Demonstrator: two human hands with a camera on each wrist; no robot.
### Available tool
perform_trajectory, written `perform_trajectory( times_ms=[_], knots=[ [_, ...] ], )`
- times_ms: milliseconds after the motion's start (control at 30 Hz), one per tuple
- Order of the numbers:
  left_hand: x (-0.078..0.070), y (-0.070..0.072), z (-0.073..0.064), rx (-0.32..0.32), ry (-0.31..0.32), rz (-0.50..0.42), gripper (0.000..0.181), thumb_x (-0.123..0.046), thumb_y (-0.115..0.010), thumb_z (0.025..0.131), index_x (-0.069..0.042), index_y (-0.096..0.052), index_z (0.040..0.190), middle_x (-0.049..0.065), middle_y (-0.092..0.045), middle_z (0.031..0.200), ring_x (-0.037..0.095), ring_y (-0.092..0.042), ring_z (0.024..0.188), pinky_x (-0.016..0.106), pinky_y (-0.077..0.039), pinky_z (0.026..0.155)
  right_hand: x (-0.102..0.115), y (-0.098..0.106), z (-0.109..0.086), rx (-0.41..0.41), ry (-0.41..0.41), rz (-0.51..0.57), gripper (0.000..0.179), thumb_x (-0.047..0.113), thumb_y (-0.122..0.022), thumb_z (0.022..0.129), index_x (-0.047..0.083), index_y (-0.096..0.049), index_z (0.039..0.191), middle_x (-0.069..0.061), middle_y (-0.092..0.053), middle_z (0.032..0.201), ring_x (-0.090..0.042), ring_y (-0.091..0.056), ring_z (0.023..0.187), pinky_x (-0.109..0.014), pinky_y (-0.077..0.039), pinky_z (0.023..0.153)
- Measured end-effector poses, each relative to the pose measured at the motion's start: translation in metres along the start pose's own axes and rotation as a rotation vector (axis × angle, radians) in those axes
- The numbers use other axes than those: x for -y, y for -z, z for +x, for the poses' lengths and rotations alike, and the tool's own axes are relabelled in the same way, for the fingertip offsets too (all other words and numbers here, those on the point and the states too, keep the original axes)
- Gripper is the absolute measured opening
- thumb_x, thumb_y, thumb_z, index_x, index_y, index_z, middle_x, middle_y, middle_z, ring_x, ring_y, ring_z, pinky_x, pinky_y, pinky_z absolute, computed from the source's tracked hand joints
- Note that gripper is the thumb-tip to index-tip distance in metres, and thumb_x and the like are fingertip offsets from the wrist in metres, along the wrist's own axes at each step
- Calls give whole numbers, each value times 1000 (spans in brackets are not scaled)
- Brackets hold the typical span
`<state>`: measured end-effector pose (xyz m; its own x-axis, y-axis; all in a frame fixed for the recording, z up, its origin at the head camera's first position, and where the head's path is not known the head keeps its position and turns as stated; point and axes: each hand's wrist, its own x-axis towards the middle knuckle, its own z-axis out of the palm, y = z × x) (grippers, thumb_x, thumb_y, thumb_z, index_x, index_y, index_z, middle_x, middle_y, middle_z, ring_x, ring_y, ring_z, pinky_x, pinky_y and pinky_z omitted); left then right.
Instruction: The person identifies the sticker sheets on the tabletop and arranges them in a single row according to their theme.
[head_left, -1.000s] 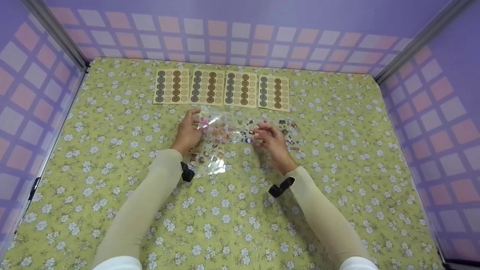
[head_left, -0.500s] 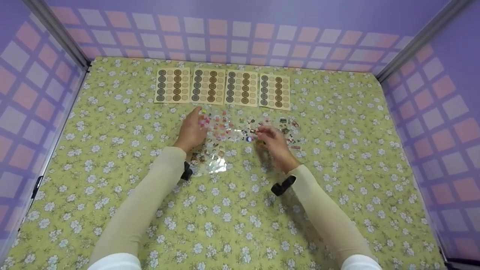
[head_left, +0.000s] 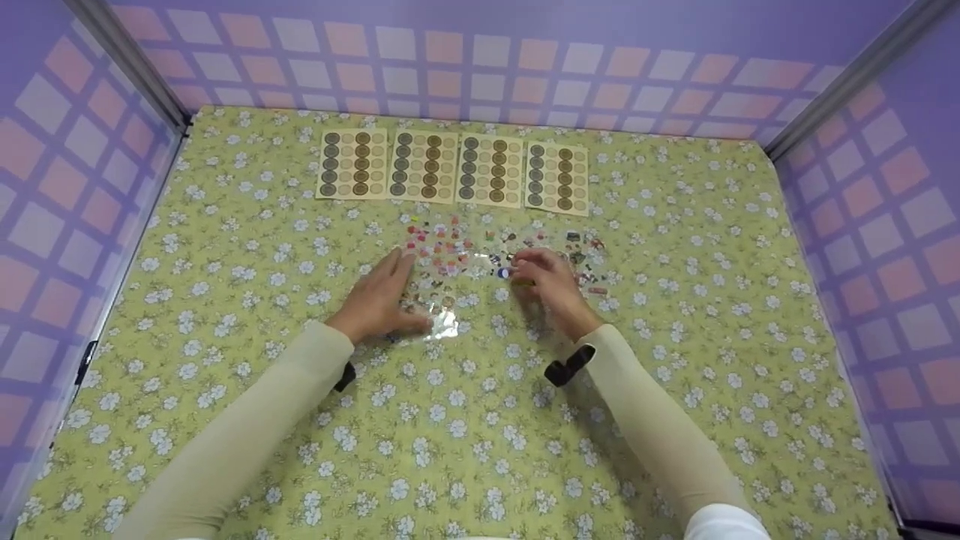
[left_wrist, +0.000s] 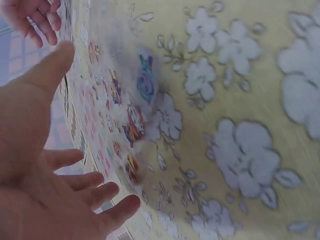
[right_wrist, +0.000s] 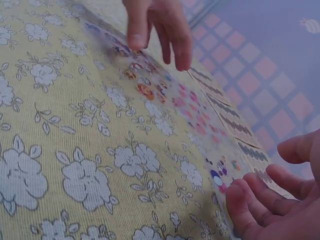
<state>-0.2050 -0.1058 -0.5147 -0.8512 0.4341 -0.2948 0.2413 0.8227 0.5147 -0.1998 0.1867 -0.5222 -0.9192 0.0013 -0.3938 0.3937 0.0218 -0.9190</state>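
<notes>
Clear sticker sheets lie on the flowered cloth in front of me. One carries small pink stickers (head_left: 442, 249), another nearer one has brown figure stickers (head_left: 448, 301), and a third at the right bears mixed dark stickers (head_left: 576, 257). My left hand (head_left: 379, 296) hovers over the left edge of the nearer sheet, thumb and fingers spread; the left wrist view shows colourful figure stickers (left_wrist: 135, 120) beside it. At the right-hand sheet, my right hand (head_left: 551, 281) has loosely bent fingers, and in the right wrist view nothing shows between them. A blue-and-white round sticker (right_wrist: 216, 177) lies near its fingertips.
Several cream sheets of round brown and grey stickers stand in a row behind, among them the leftmost sheet (head_left: 352, 163) and the rightmost sheet (head_left: 557, 178). Purple checked walls (head_left: 450, 56) enclose the flowered tablecloth (head_left: 247, 225) at the back and sides.
My left hand has moved from the pink sheet's left edge toward me, and its fingers have spread above the nearer sheet. My right hand has stayed nearly in place.
</notes>
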Motion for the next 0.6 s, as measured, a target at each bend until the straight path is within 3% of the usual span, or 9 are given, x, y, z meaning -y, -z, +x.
perform_trajectory(
  times_ms=[100, 200, 433, 600],
  knots=[
    [1, -1, -8, 52, -3, 64, 126, -53, -82, 70, -16, 2, 157, 16, 11, 163, 39, 0, 150, 59, -15, 118, 2, -5, 0, 29, 9, 3, 35, 20, -52, 100, 5, -52, 132, -14, -56, 133, -29, -58, 115, -43, -52, 92],
    [0, -2, -15, 64, -5, 111, 126, -50, -82, 71, -14, 3, 157, 18, 12, 162, 41, -3, 149, 60, -19, 117, 1, -11, -1, 56, 16, 4, 35, 18, -52, 100, 2, -52, 131, -16, -56, 131, -31, -59, 112, -43, -53, 89],
    [-6, -3, -23, 35, -14, 216, 111, -46, -76, 80, -9, -5, 157, 22, -18, 159, 40, -24, 145, 62, -28, 112, -1, -31, -3, 146, 17, -4, 35, 16, -54, 99, -3, -52, 129, -22, -59, 127, -31, -63, 106, -37, -55, 82],
    [-8, 0, -29, -19, -28, 247, 103, -41, -76, 82, -9, -12, 156, 17, -45, 147, 37, -48, 131, 61, -36, 106, -5, -45, -4, 226, -24, -17, 31, 16, -55, 99, -2, -54, 124, -21, -62, 122, -30, -66, 102, -39, -57, 85]
  ],
)
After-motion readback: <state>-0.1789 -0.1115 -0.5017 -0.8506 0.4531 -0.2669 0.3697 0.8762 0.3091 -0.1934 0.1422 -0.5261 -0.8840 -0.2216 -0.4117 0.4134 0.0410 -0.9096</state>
